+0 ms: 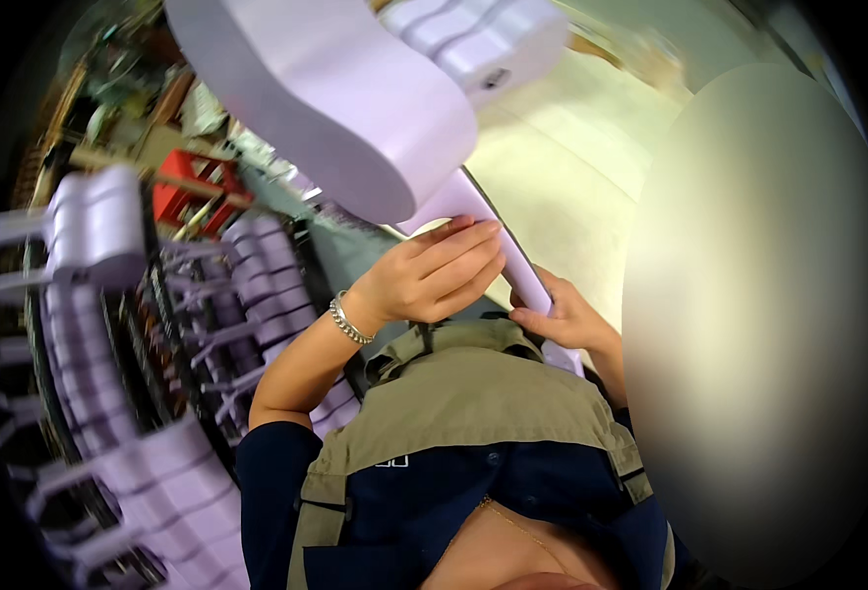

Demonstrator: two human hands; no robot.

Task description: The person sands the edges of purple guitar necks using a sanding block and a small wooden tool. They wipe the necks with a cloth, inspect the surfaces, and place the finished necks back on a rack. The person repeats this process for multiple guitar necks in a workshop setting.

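Standing left, racks (125,356) hold guitars (80,364); the right hand (569,317) grips another guitar (365,103).

Dark racks (165,317) fill the left and lower left of the frame, carrying lavender guitars (173,472) in close rows, one body against the next. A pale surface (581,157), tabletop or floor unclear, spreads from the top centre toward the right. More guitars (488,44) stand grouped over its upper left part; where they meet it is hidden.
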